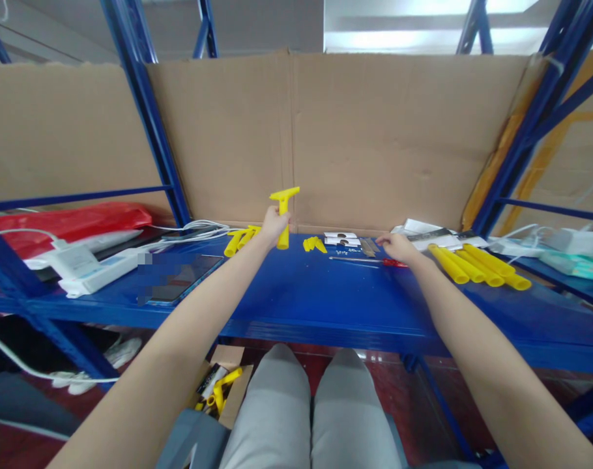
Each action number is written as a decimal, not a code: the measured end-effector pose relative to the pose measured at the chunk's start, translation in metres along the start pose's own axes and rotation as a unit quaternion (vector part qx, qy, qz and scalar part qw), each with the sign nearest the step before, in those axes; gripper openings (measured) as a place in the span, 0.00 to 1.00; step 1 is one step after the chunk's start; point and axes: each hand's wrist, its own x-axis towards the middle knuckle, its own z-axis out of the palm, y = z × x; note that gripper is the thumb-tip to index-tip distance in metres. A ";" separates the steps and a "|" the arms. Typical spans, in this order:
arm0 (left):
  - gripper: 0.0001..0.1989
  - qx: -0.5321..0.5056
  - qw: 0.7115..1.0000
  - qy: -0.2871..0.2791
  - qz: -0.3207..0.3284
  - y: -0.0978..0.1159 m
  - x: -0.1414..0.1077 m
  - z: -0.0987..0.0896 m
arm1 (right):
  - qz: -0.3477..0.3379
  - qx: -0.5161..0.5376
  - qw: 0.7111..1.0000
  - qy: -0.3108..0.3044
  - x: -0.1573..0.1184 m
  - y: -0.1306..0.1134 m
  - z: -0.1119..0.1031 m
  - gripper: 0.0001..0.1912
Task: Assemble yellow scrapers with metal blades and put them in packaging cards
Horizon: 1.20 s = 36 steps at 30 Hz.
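My left hand [275, 226] is closed around the handle of a yellow T-shaped scraper [283, 225], held upright above the blue shelf with its wide head on top. My right hand [398, 249] is low over the shelf at the right, fingertips drawn together beside some thin brownish strips [369, 247]. Whatever is between those fingertips is too small to make out. Just below them lies a screwdriver [360, 260] with a red handle, its shaft pointing left. Small yellow pieces [315, 244] and white-and-black packets [341, 240] lie between my hands.
Yellow tubes [479, 266] lie in a group at the right. More yellow handles [241, 240], a phone [186, 280] and a white power strip [103, 270] are at the left. Cardboard [375, 143] walls the back. An open box [235, 391] of yellow parts sits below.
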 end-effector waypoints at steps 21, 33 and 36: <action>0.36 0.384 0.883 -0.263 0.064 -0.030 -0.042 -0.013 | 0.116 -0.146 0.977 -0.103 0.010 -0.036 0.009 0.22; 0.32 0.413 0.872 -0.220 0.144 -0.045 -0.038 -0.003 | 0.170 -0.118 0.977 -0.054 0.028 -0.028 0.035 0.22; 0.32 0.405 0.871 -0.227 0.161 -0.047 -0.039 -0.001 | 0.180 -0.119 0.975 -0.045 0.024 -0.027 0.036 0.24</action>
